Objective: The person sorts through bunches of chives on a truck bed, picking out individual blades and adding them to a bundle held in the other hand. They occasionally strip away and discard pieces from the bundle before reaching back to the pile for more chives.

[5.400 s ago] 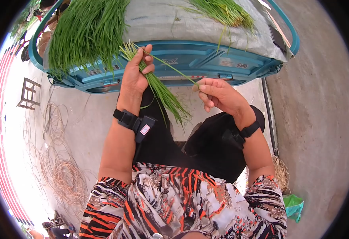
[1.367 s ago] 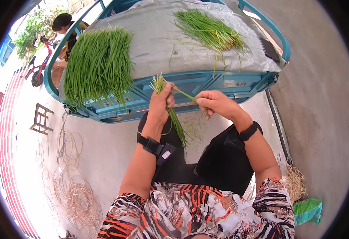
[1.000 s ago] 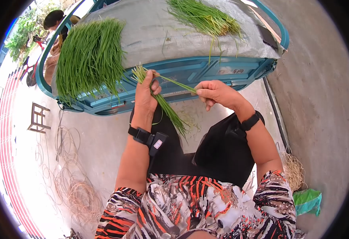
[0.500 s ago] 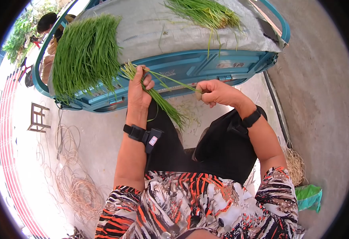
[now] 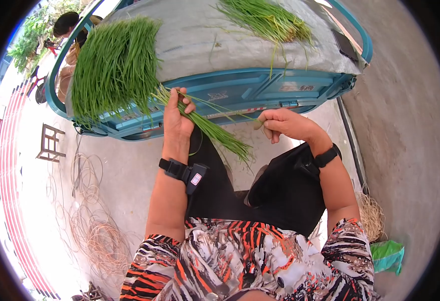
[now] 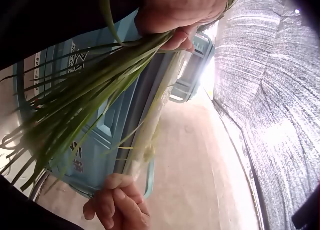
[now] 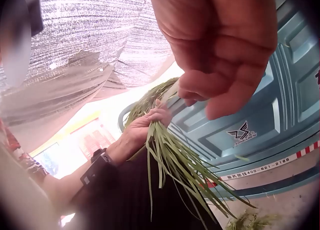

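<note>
In the head view my left hand [image 5: 178,114] grips a bunch of long green stalks [image 5: 215,131] near their pale ends, with the leaves hanging down to the right. The left wrist view shows the leaves [image 6: 95,87] fanning out below that hand [image 6: 180,10]. My right hand [image 5: 286,124] is to the right of the bunch, thumb and fingertips pinching the end of a thin stalk that runs across from the left hand. In the right wrist view its fingers [image 7: 225,85] are bent, and the stalk is hard to see there.
A teal cart [image 5: 230,90] with a grey sheet [image 5: 190,45] stands in front. On it lie a large green pile [image 5: 114,65], a smaller pile [image 5: 270,20] and a dark flat object [image 5: 344,45]. A stool [image 5: 51,143], loose coils [image 5: 102,236], another person and a green bag [image 5: 388,256] are around.
Compared with half a second ago, my right hand is slightly farther right and lower, and the stalk between the hands looks thinner. My left hand still grips the bunch, whose leaf ends extend farther right.
</note>
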The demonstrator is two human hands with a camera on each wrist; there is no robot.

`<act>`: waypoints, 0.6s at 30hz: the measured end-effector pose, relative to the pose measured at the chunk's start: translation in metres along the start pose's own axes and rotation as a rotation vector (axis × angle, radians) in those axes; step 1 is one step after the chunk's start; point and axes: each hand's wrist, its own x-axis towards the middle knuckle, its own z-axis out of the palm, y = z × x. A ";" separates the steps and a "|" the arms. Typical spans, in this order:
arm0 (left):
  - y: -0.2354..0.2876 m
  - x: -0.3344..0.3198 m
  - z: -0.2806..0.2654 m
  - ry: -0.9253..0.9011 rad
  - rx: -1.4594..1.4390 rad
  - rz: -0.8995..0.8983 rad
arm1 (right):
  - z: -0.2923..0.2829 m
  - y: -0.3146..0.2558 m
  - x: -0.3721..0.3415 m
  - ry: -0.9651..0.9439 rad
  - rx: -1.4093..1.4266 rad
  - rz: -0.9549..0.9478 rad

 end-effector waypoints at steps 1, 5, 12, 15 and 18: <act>0.000 0.000 -0.001 -0.004 -0.008 -0.010 | 0.000 0.000 0.000 -0.008 -0.027 -0.001; -0.003 0.001 -0.003 -0.007 -0.021 -0.023 | 0.002 -0.006 0.000 0.030 -0.061 0.006; -0.004 -0.002 0.003 -0.035 -0.029 -0.042 | 0.012 -0.017 -0.005 0.155 -0.118 -0.012; -0.008 -0.005 0.014 0.021 -0.013 -0.073 | 0.003 -0.024 -0.003 0.355 -0.135 -0.034; -0.018 -0.014 0.034 0.036 -0.035 -0.136 | -0.014 -0.041 -0.001 0.560 -0.185 -0.092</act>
